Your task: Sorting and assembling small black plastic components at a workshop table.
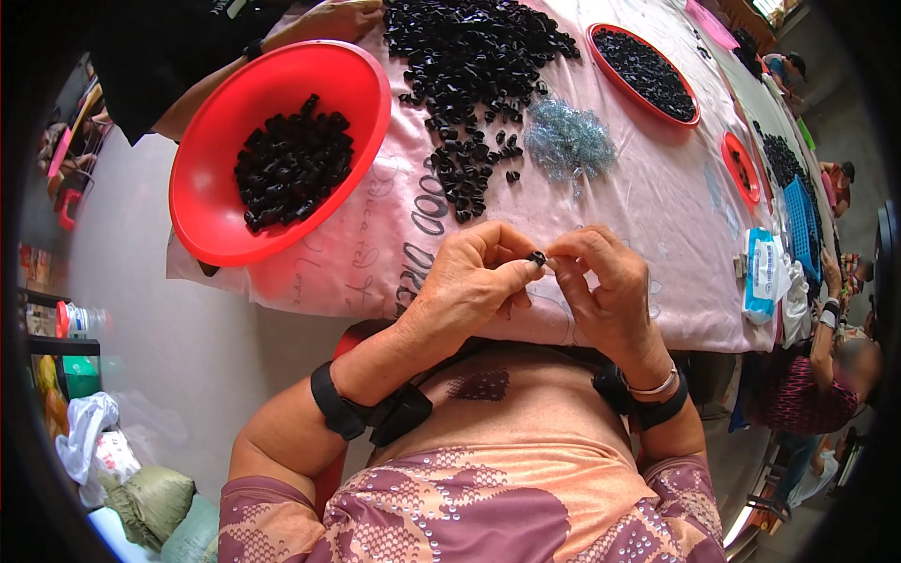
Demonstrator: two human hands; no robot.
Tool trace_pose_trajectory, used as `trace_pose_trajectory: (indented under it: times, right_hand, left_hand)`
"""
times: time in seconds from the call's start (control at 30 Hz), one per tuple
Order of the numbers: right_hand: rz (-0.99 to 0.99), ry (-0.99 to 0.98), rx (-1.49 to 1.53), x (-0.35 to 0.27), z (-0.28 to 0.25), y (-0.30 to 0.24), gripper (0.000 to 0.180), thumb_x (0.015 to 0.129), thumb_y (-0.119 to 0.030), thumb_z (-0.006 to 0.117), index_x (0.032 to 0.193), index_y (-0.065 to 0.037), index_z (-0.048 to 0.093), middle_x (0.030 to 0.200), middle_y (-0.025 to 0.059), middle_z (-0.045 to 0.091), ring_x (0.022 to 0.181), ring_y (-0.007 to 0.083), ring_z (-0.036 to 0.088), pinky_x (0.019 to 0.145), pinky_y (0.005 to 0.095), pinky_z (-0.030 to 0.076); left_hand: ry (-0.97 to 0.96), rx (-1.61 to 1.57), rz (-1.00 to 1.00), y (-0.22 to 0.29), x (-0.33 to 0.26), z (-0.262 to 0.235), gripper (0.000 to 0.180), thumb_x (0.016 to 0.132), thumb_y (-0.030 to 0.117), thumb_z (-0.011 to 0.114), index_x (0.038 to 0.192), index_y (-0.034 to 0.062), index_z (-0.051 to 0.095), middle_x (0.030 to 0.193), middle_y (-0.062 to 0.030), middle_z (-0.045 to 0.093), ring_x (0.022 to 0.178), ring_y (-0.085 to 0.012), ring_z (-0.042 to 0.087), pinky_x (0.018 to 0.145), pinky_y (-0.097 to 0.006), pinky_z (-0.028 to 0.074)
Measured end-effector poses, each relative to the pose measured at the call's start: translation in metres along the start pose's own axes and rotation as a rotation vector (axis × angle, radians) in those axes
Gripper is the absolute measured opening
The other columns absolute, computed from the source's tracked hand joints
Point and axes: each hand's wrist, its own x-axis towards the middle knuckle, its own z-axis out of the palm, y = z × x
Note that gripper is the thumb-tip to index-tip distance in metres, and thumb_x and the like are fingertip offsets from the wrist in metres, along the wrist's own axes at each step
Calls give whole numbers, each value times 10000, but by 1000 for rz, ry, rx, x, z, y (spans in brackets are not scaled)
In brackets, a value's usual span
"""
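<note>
We are holding a small black plastic piece near the table's front edge, our left hand pinching it between thumb and forefinger, nearly closed, while our right hand is touching it with curled fingertips. Far behind are lying one black heap, a wire cluster and three red bowls, the nearest at left.

Both forearms rise from six o'clock, wrists strapped; the left hand and right hand meet, fingertips pinched together at centre.
</note>
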Motion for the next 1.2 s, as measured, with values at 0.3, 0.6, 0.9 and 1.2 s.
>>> trace_pose_trajectory:
  times: [0.3, 0.6, 0.9, 1.2]
  right_hand:
    - [-15, -15, 82, 0, 1, 2, 91, 833, 37, 632, 914, -2, 632, 820, 117, 630, 709, 241, 646, 601, 317, 529]
    - [305, -68, 337, -6, 3, 19, 72, 881, 11, 615, 947, -13, 634, 787, 71, 623, 709, 129, 632, 630, 247, 502]
    - [291, -226, 110, 40, 8, 20, 93, 878, -17, 592, 966, -7, 618, 812, 102, 647, 707, 203, 649, 634, 318, 511]
    - [-117, -253, -463, 80, 30, 33, 127, 833, -28, 612, 953, -66, 609, 861, 145, 586, 763, 352, 620, 663, 423, 503]
  left_hand:
    - [-6, 20, -18, 2, 0, 1, 128, 912, 132, 653, 982, 31, 615, 792, 11, 624, 628, -33, 570, 518, -173, 431]
    - [-49, 47, -1, 1, 0, 1, 129, 914, 114, 641, 1003, 27, 605, 797, 18, 611, 652, -24, 556, 531, -173, 436]
    - [-238, 61, -27, -6, -3, 3, 144, 891, 90, 616, 997, -4, 590, 852, -17, 612, 676, -65, 559, 593, -212, 471]
    - [-254, 40, -32, -3, -4, 3, 160, 882, 101, 619, 996, -7, 588, 855, -21, 614, 682, -64, 559, 593, -214, 467]
